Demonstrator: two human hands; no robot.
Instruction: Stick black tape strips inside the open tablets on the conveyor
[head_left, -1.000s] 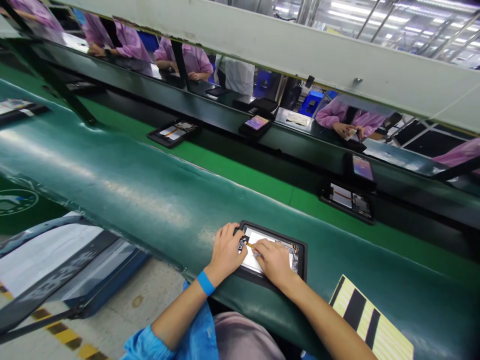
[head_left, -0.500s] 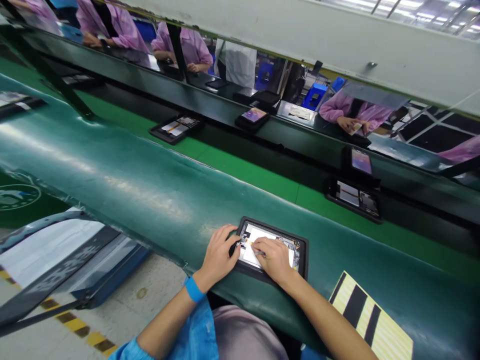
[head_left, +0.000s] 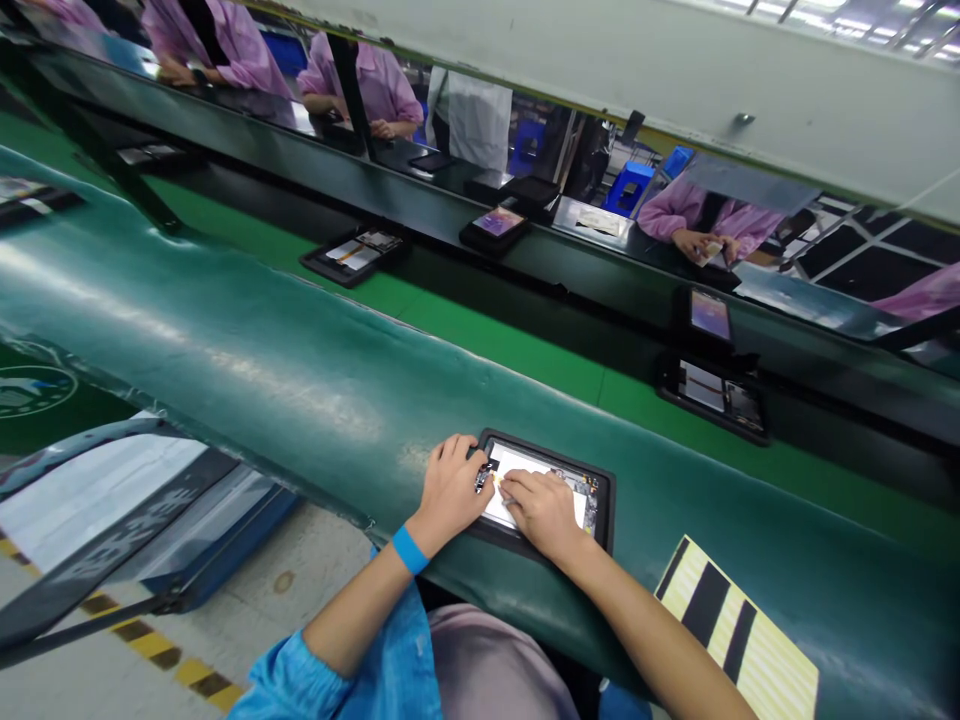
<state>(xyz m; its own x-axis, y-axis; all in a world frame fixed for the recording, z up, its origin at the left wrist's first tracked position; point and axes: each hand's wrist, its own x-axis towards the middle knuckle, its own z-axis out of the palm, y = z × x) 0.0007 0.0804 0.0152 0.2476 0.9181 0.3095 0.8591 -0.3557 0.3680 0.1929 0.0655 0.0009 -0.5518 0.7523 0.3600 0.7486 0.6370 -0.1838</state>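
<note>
An opened tablet (head_left: 541, 466) lies in a black tray (head_left: 610, 510) on the green bench, its white inner panel and circuit parts facing up. My left hand (head_left: 452, 490) rests over its left end, fingers apart and the thumb reaching onto the parts near a small yellowish strip. My right hand (head_left: 546, 512) is over the middle of the white panel, with thumb and fingertips pinched together close to that strip. Whatever sits in the pinch is too small or hidden to make out.
A yellow sheet with black strips (head_left: 720, 610) lies right of my right arm. Beyond the bench edge, a belt carries more opened tablets (head_left: 356, 255) (head_left: 712, 395) and tablets with lit screens (head_left: 496, 224). People in pink (head_left: 367, 85) sit across the line.
My left hand has shifted slightly right, its thumb now closer to my right fingertips. The right hand stays nearly in place. The tablets on the line have moved slightly in view.
</note>
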